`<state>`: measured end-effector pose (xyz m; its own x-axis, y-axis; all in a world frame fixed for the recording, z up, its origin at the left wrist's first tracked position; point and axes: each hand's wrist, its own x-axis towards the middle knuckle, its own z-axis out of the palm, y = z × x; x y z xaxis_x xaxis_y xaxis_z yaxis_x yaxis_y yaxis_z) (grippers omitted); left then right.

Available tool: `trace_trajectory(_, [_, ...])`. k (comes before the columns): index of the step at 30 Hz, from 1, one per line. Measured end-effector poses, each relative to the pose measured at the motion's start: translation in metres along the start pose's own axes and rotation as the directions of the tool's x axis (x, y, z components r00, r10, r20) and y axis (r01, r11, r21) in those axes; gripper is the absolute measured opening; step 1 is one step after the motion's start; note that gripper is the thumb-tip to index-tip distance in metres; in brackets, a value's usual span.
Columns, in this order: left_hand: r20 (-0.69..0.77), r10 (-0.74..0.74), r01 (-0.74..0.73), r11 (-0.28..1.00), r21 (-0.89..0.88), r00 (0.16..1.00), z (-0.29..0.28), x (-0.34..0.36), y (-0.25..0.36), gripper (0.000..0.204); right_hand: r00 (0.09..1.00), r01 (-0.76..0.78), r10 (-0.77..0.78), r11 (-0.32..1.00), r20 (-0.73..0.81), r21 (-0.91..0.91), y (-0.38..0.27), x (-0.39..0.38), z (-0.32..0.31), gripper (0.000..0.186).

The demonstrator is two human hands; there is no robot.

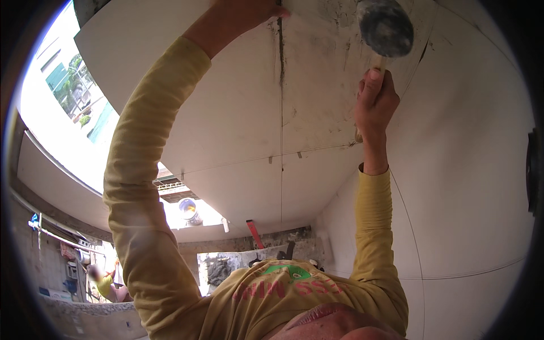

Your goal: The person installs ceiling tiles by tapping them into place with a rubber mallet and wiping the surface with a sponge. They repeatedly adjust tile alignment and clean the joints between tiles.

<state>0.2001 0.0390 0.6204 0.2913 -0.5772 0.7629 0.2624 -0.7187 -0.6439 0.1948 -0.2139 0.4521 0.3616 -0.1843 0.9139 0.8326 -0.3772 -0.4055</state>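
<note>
At the top edge, my left hand (249,11) rests near a dark vertical seam (281,56) in the white board (226,102); its thumb shows, but its other fingers are cut off by the frame. My right hand (375,105) is closed around the light handle of a mallet (384,27) with a round dark head, raised against the smudged board. Thin joints cross the boards, with small marks along them.
A bright opening (73,85) lies to the left, with a bucket (190,209) in another gap lower down. A red bar (255,232) stands lower centre. Another person (107,286) in yellow-green is beside poles (56,232) at lower left. A curved white surface (464,187) is on the right.
</note>
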Motion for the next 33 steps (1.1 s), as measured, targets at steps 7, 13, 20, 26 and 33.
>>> trace_trajectory(7, [0.159, -0.048, 0.033, 0.995, 0.094, 0.986, -0.016, 0.007, 0.002, 0.101, 0.998, -0.04, 0.046, 0.983, 0.033, -0.18, 0.056, 0.006, 0.005, 0.058])
trace_trajectory(13, [0.009, -0.046, 0.045, 0.992, 0.115, 0.999, 0.019, -0.01, 0.012, 0.09, 0.948, -0.3, 0.307, 0.95, 0.082, -0.089, 0.044, -0.071, -0.05, 0.06])
trace_trajectory(20, [0.001, -0.127, 0.123, 0.961, -0.248, 0.992, 0.018, -0.071, 0.098, 0.068, 0.84, -0.463, 0.508, 0.854, 0.191, -0.239, 0.101, -0.273, -0.134, 0.053])
trace_trajectory(26, [-0.022, -0.178, 0.169, 0.961, -0.22, 0.984, -0.003, -0.091, 0.137, 0.06, 0.648, -0.626, 0.71, 0.703, 0.275, -0.339, 0.098, -0.369, -0.167, 0.05])
trace_trajectory(33, [0.001, -0.243, 0.238, 0.949, -0.204, 0.97, 0.017, -0.069, 0.153, 0.078, 0.566, -0.679, 0.741, 0.667, 0.361, -0.305, 0.104, -0.374, -0.195, 0.053])
